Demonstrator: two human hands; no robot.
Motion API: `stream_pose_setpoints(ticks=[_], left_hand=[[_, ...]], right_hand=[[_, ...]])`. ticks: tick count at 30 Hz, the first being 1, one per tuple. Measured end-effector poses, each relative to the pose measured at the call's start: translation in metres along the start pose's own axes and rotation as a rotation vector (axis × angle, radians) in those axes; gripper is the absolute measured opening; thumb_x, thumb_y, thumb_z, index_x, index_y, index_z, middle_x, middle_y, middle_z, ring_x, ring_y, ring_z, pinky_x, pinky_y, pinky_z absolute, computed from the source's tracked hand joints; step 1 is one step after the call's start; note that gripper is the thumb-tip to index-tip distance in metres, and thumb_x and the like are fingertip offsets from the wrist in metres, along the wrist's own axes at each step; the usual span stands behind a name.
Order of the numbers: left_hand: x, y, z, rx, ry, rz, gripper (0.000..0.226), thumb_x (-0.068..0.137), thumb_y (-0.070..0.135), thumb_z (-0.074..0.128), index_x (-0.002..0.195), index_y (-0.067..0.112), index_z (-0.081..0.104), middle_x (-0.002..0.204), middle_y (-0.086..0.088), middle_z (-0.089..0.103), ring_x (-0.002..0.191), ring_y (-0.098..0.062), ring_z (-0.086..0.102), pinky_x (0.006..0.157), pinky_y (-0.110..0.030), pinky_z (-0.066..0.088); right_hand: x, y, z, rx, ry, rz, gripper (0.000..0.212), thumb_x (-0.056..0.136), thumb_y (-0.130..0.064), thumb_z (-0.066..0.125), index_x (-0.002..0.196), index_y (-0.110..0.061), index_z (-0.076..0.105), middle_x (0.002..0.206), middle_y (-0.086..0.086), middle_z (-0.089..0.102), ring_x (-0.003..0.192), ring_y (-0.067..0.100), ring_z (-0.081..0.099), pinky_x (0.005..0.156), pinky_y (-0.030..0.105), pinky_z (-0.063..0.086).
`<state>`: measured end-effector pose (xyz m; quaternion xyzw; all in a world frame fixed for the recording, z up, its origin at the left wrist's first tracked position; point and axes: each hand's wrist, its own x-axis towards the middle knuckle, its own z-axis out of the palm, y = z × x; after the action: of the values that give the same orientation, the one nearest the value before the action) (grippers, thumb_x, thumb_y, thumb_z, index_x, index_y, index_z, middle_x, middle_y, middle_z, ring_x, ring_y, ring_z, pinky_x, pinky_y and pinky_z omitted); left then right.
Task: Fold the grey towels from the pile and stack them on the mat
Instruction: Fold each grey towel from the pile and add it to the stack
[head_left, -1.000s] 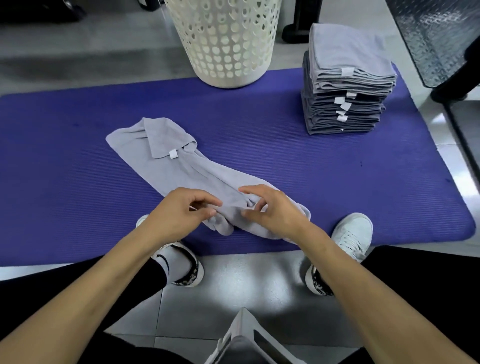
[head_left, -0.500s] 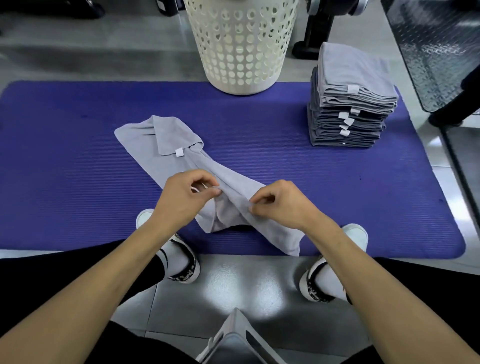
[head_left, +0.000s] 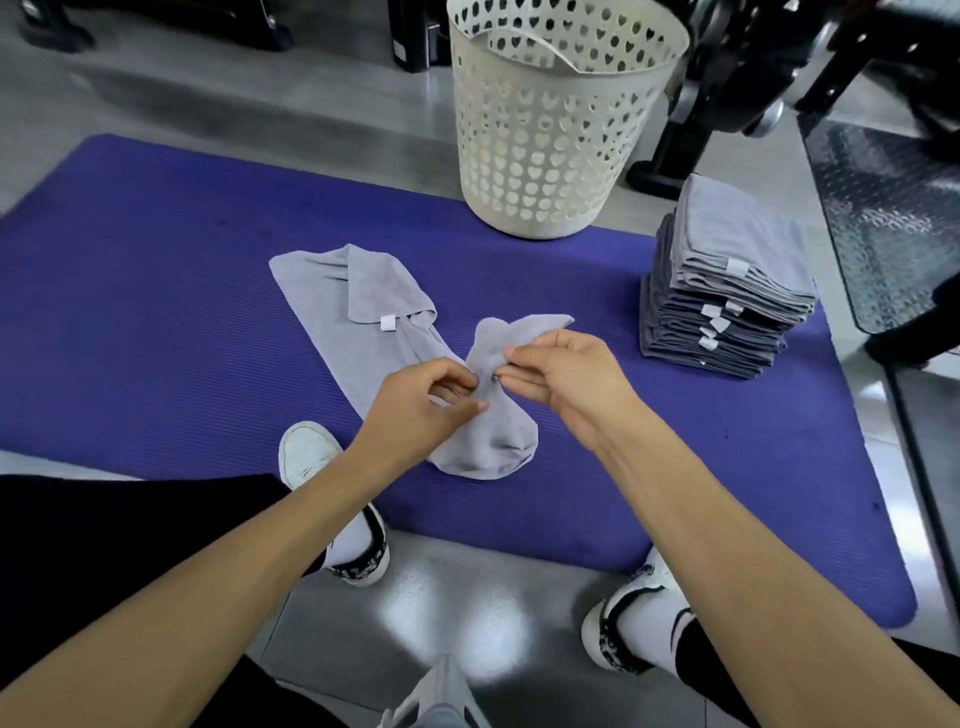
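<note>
We've got both hands pinching the soft grey towel (head_left: 358, 332) mid-mat: left hand (head_left: 415, 410) and right hand (head_left: 566, 379) grip its bunched middle. Ribbed purple mat (head_left: 156, 322) has open room leftward; folded stack (head_left: 727, 306) sits near its right edge, perforated basket (head_left: 550, 130) behind.

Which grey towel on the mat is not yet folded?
The loose towel in front of the person, pinched by the left hand and right hand. It lies crumpled and stretched out; the others sit folded in the stack.

- L hand (head_left: 423, 410) — fingers curled, thumb and fingertips pinching cloth.
- R hand (head_left: 563, 376) — same pinch, just beside L; both forearms bare, extended fwd.
</note>
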<state>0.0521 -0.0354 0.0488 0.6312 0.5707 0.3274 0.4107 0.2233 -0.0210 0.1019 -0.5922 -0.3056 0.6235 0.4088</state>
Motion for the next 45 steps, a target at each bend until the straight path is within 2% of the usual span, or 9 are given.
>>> stream_pose_setpoints(ticks=[5,9,18,22,29,35,39,41,45], left_hand=[[0.010,-0.016,-0.001,0.056,0.046,0.041,0.024,0.085,0.010,0.073,0.080,0.032,0.064,0.082,0.018,0.067,0.080,0.002,0.063,0.074,-0.008,0.042],[0.012,-0.011,-0.011,-0.057,0.035,0.053,0.007,0.092,0.013,0.065,0.087,0.018,0.065,0.084,0.009,0.070,0.085,-0.004,0.066,0.080,-0.017,0.048],[0.016,0.031,-0.025,-0.130,-0.106,0.192,0.011,0.088,0.004,0.069,0.090,0.013,0.074,0.086,0.006,0.074,0.082,-0.006,0.068,0.078,-0.016,0.051],[0.025,0.032,-0.018,-0.016,-0.114,0.229,0.009,0.086,0.011,0.073,0.092,0.018,0.071,0.083,0.005,0.071,0.080,-0.007,0.064,0.077,-0.018,0.050],[0.046,-0.013,0.022,0.208,-0.318,0.036,0.044,0.087,0.023,0.072,0.129,0.023,0.059,0.123,0.014,0.059,0.109,0.000,0.053,0.097,-0.020,0.043],[0.070,-0.007,0.069,-0.007,-0.164,-0.118,0.034,0.088,0.028,0.069,0.119,0.018,0.059,0.117,0.008,0.065,0.110,-0.009,0.060,0.099,-0.031,0.047],[0.072,0.009,0.091,-0.178,-0.236,-0.277,0.014,0.098,0.027,0.056,0.102,0.019,0.067,0.091,0.009,0.069,0.095,-0.012,0.064,0.081,-0.020,0.047],[0.065,0.014,0.097,-0.297,-0.240,-0.445,0.032,0.102,0.040,0.047,0.088,0.020,0.067,0.073,0.007,0.067,0.078,-0.014,0.063,0.072,-0.024,0.046],[0.047,-0.003,0.103,-0.482,-0.270,-0.563,0.043,0.100,0.053,0.043,0.098,0.020,0.069,0.081,0.004,0.074,0.081,-0.016,0.069,0.074,-0.031,0.052]], right_hand=[[0.001,-0.003,0.003,-0.058,0.095,-0.061,0.014,0.086,-0.001,0.069,0.085,-0.007,0.056,0.087,0.017,0.072,0.079,0.024,0.075,0.071,0.029,0.060],[0.002,0.008,-0.014,-0.603,0.210,-0.391,0.024,0.084,-0.008,0.063,0.102,-0.024,0.063,0.073,0.002,0.072,0.068,0.017,0.068,0.065,0.032,0.055],[0.000,0.009,-0.032,-1.095,-0.087,-0.707,0.030,0.082,-0.037,0.076,0.105,-0.020,0.069,0.087,-0.008,0.054,0.077,0.007,0.054,0.072,0.027,0.050],[-0.003,-0.013,-0.042,-1.066,0.079,-0.737,0.011,0.081,-0.021,0.073,0.080,-0.011,0.069,0.073,0.001,0.056,0.065,0.014,0.051,0.063,0.035,0.046],[-0.019,-0.061,-0.066,-0.822,0.257,-0.594,0.018,0.080,-0.017,0.071,0.075,0.000,0.065,0.064,0.000,0.062,0.052,0.002,0.047,0.047,0.011,0.037],[-0.025,-0.080,-0.091,-0.789,0.253,-0.551,0.012,0.082,-0.008,0.068,0.078,0.003,0.066,0.051,-0.025,0.059,0.045,-0.003,0.054,0.044,0.009,0.037],[-0.017,-0.079,-0.101,-0.750,0.339,-0.548,0.018,0.081,-0.012,0.068,0.078,0.006,0.065,0.058,-0.007,0.063,0.047,0.001,0.050,0.043,0.012,0.038],[-0.011,-0.075,-0.105,-0.746,0.375,-0.523,0.021,0.082,-0.016,0.068,0.079,0.005,0.066,0.069,0.009,0.067,0.051,0.006,0.051,0.045,0.016,0.041],[-0.002,-0.069,-0.111,-0.733,0.395,-0.476,0.021,0.083,-0.015,0.067,0.076,0.005,0.068,0.074,0.010,0.069,0.048,0.004,0.050,0.044,0.017,0.041]])
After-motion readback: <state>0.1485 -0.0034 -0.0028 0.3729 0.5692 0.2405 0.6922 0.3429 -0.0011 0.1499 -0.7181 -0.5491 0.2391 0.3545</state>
